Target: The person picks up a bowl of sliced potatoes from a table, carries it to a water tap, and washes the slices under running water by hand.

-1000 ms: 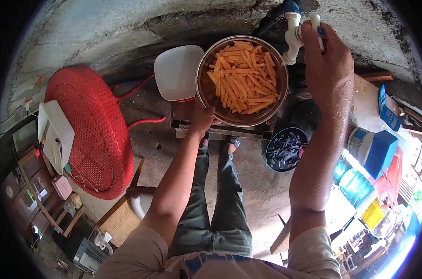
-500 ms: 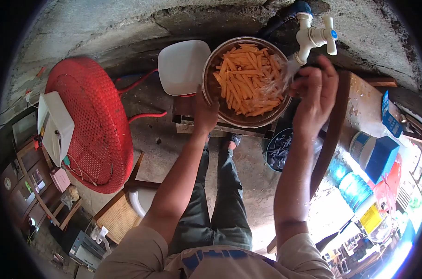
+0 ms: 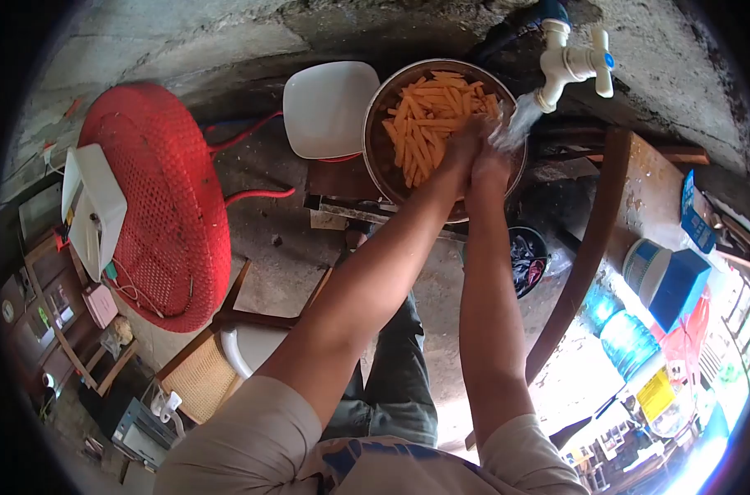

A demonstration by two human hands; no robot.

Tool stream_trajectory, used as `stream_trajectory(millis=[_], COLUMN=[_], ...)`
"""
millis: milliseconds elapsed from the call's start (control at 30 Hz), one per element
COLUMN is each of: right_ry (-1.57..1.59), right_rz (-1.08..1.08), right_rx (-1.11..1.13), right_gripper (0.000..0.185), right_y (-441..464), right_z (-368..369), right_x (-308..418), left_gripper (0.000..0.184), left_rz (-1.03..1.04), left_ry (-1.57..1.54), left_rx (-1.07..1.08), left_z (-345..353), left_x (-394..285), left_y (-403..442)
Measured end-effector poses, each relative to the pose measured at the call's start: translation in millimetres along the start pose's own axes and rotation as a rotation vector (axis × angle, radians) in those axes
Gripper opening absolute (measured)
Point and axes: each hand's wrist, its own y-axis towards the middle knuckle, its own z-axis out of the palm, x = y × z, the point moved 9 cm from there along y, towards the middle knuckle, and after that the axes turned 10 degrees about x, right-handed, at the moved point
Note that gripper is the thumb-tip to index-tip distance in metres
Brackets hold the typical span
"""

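Note:
A wide metal bowl (image 3: 370, 157) holds many orange vegetable strips (image 3: 420, 136), cut like fries; I cannot tell which vegetable. Water runs from the white tap (image 3: 556, 78) into the bowl's right side. My left hand (image 3: 470, 142) and my right hand (image 3: 491, 163) are close together under that stream, over the right part of the bowl beside the strips. Splashing water and the backs of the hands hide the fingers, so whether they grip anything does not show.
A white square basin (image 3: 329, 107) stands left of the bowl. Further left is a red woven chair (image 3: 156, 214) on its side. A wooden table (image 3: 610, 190) curves along the right. Below the bowl, a dark bucket (image 3: 527, 256) sits on the floor.
My left hand has left the bowl's left rim and moved right into the water stream. My right hand has come down from beside the tap to join it. Water keeps running.

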Motion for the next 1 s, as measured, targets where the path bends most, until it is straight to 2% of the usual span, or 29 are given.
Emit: stream_trajectory(millis=[33, 67, 133, 167, 200, 233, 267, 333, 400, 467, 533, 567, 633, 700, 733, 767, 800, 867, 900, 933, 967, 1000], right_ry=[-0.004, 0.013, 0.029, -0.112, -0.249, -0.245, -0.420, -0.593, -0.685, -0.789, -0.656, -0.592, 0.174, 0.261, 0.449, 0.635, 0.416, 0.483, 0.519, 0.541, 0.556, 0.557], right_rz=[-0.006, -0.088, -0.167, -0.169, -0.171, -0.169, -0.306, -0.439, -0.379, -0.410, -0.288, -0.220, -0.082, 0.048, -0.050, -0.152, -0.360, -0.246, -0.173, -0.117, -0.064, -0.023], right_rx=[0.007, 0.059, 0.108, 0.196, 0.282, 0.277, 0.270, 0.265, 0.188, 0.230, 0.377, 0.441, 0.439, 0.343, 0.425, 0.499, 0.494, 0.425, 0.398, 0.379, 0.363, 0.351], right_gripper=[0.056, 0.056, 0.057, 0.056, 0.056, 0.056, 0.055, 0.056, 0.057, 0.060, 0.067, 0.070, 0.075, 0.059, 0.061, 0.063, 0.057, 0.058, 0.058, 0.058, 0.058, 0.058], right_y=[-9, -23, -26, -17, -7, 9, 27, 59, 95, 123, 116, 112, 134, 15, 16, 22, 55, 41, 32, 27, 24, 20], right_z=[0, 3, 2, 3, 4, -4, -8, 7, 24, 36, 60, 72, 75, 42, 45, 42, 43, 34, 31, 29, 28, 28], right_x=[-1, 0, -2, -4, -9, -13, -6, -15, -51, -80, -75, -72, -121, -42, -42, -47, -81, -61, -49, -39, -36, -31], left_gripper=[0.041, 0.041, 0.041, 0.041, 0.054, 0.067, 0.067, 0.080, 0.086, 0.093, 0.089, 0.091, 0.094, 0.093, 0.092, 0.087, 0.082, 0.068, 0.074, 0.064, 0.066, 0.054], left_rz=[0.049, 0.054, 0.242, 0.300, 0.413, 0.523, 0.521, 0.421, 0.355, 0.303, 0.284, 0.198, 0.112, 0.118, 0.122, 0.207, 0.299, 0.580, 0.749, 1.002, 1.111, 1.184], left_ry=[0.176, 0.173, 0.511, 0.624, 1.086, 1.553, 1.557, 1.222, 1.132, 1.041, 0.968, 0.910, 0.848, 0.898, 0.915, 1.130, 1.344, 1.043, 0.927, 0.731, 0.884, 0.976], left_rx=[-0.013, -0.013, -0.195, -0.263, -0.380, -0.489, -0.483, -0.391, -0.421, -0.467, -0.618, -0.498, -0.392, -0.398, -0.396, -0.419, -0.425, -0.146, -0.057, 0.045, 0.118, 0.245], left_z=[-5, -14, -37, -43, -37, -23, -41, -99, -101, -98, -96, -90, -72, -36, -21, -6, 17, 83, 102, 126, 165, 187], left_x=[-6, -5, -30, -40, -66, -83, -80, -59, -54, -47, -41, -32, -24, -34, -38, -47, -56, -110, -130, -151, -178, -180], left_y=[7, 15, 9, 0, -30, -51, -48, -27, -27, -24, -22, -17, -32, -59, -70, -79, -86, -131, -143, -157, -195, -194])
